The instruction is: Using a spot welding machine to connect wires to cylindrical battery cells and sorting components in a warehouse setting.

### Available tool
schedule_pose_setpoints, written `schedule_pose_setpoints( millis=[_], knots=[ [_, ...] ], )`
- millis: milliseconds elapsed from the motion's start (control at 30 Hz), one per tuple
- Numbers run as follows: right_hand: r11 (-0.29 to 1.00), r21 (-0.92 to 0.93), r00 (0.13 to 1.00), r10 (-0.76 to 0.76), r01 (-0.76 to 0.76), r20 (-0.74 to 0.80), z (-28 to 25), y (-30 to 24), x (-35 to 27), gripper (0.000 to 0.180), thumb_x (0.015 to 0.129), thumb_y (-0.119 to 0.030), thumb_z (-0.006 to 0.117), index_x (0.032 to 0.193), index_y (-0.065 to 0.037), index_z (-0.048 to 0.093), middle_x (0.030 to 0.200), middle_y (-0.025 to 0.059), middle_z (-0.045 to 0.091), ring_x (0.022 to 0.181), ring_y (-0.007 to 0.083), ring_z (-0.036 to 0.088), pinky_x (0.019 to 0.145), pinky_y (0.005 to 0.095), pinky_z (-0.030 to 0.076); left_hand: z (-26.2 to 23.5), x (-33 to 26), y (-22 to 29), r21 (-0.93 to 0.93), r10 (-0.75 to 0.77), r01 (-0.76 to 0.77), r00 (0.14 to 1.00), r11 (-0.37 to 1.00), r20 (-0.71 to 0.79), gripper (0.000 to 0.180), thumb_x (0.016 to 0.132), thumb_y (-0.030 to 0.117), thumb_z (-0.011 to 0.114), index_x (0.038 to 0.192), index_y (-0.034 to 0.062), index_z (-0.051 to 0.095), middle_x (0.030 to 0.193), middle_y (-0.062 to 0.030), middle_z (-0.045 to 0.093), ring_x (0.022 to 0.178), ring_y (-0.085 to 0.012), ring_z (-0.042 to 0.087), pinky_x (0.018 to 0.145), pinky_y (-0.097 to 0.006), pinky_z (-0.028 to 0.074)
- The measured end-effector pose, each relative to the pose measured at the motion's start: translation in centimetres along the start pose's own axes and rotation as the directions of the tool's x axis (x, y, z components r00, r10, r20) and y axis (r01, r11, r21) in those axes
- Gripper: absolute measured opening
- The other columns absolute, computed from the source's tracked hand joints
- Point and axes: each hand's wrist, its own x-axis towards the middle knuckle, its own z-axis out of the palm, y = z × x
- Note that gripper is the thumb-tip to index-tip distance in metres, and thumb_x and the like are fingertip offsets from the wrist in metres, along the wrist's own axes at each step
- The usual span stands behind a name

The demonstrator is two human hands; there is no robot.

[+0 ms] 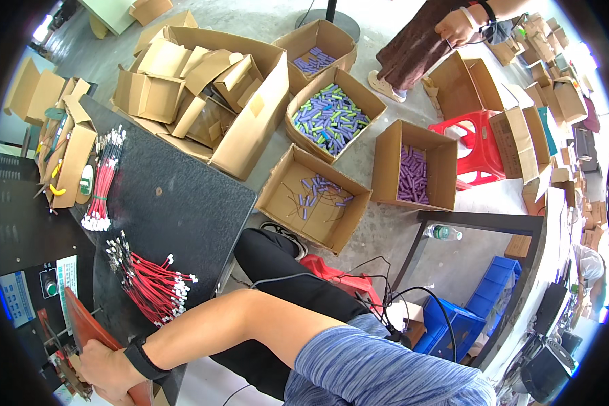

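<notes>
My right hand (105,369), with a black band on its wrist, reaches in at the lower left beside a translucent orange-red panel (91,325). Its fingers look curled among small metal machine parts (71,375); what they grip is hidden. Close to the forearm, a loose heap of red cables (152,287) with white connectors lies on the dark tabletop (176,196). Farther along lies another bundle of red cables (105,176), tied with a green band. My left hand is out of the picture.
A large carton of cardboard pieces (243,145) stands beyond the table. Open boxes hold purple and green cylindrical pieces (335,115) and purple ones (413,172). A red stool (477,145), blue bins (453,325) and black cables (389,291) lie rightward. Another person (419,40) stands behind.
</notes>
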Motion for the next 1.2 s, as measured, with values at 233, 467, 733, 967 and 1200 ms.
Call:
schedule_pose_setpoints(
  millis=[233,467,733,967,1200],
  knots=[
    [0.999,-0.038,0.999,0.021,-0.02,0.041,0.8,0.0,0.3,0.027,0.053,-0.029,0.066,0.068,-0.007,0.069,0.068,0.0089,0.065,0.067,0.0249,0.064,0.057,0.0337,0.039,-0.1,0.4,0.5,0.028,-0.006,0.006,1.0,1.0,0.009,0.048,0.087,0.041,0.062,0.102,-0.0044,0.057,0.096,-0.0199,0.061,0.08,-0.031,0.059,0.068,-0.044,0.048],
    [0.999,0.003,0.999,0.034,-0.034,0.006,1.3,0.3,0.6,0.03,0.048,-0.028,0.067,0.068,-0.007,0.07,0.07,0.0094,0.065,0.069,0.0247,0.064,0.057,0.034,0.039,0.1,0.7,0.8,0.035,-0.014,0.013,1.0,0.999,0.013,0.048,0.087,0.041,0.062,0.101,-0.0045,0.057,0.094,-0.0196,0.062,0.079,-0.0305,0.059,0.068,-0.043,0.048],
    [0.999,-0.028,0.998,0.022,-0.02,0.067,0.2,-0.1,0.1,0.032,0.049,-0.034,0.068,0.069,-0.01,0.071,0.071,0.0081,0.065,0.071,0.0243,0.064,0.057,0.0338,0.038,0.2,1.4,0.8,0.051,-0.008,0.006,1.0,0.999,0.024,0.048,0.087,0.041,0.062,0.1,-0.0046,0.057,0.093,-0.0192,0.062,0.078,-0.03,0.059,0.067,-0.043,0.047],
    [0.998,0.048,0.999,0.044,-0.043,-0.018,-0.8,-0.3,-0.4,0.026,0.057,-0.027,0.066,0.072,-0.007,0.072,0.07,0.0109,0.066,0.068,0.0263,0.065,0.055,0.0369,0.043,0.2,1.8,1.2,0.053,0.002,-0.003,1.0,0.999,0.023,0.048,0.087,0.041,0.061,0.1,-0.0047,0.058,0.092,-0.0188,0.062,0.077,-0.0295,0.059,0.066,-0.043,0.047],
    [0.991,0.107,0.993,0.091,-0.083,-0.074,-2.0,-1.8,-1.5,0.019,0.064,-0.02,0.064,0.074,-0.005,0.072,0.068,0.0137,0.067,0.066,0.0285,0.066,0.054,0.0397,0.048,-0.1,1.1,1.0,0.059,-0.005,0.004,1.0,0.998,0.015,0.047,0.087,0.041,0.061,0.099,-0.0047,0.058,0.091,-0.0185,0.062,0.076,-0.029,0.059,0.066,-0.043,0.047]
  ],
)
